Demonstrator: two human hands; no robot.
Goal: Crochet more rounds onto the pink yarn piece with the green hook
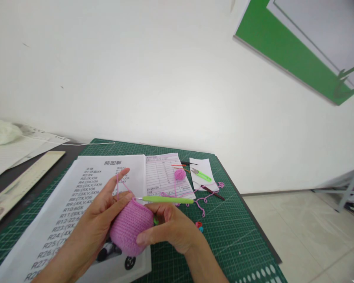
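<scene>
Between both hands is a pink crocheted piece [131,228], rounded like a cup. My left hand [106,208] pinches its upper left edge, with the index finger raised and a strand of pink yarn looped over it. A crochet hook [168,200] with a light green handle lies across the top, its metal tip at the piece's upper edge. My right hand [168,228] grips the right side of the piece, thumb in front and fingers behind, just under the hook's handle. A bit of green shows by the right fingers; what it is I cannot make out.
Beneath lie a printed pattern sheet [88,184] and a green cutting mat [224,236]. Behind the hands are a form [162,173], a pink yarn ball [180,174], green thread snips [202,175] and small beads or markers [199,225]. A ruler [26,184] and white yarn [2,133] are at left.
</scene>
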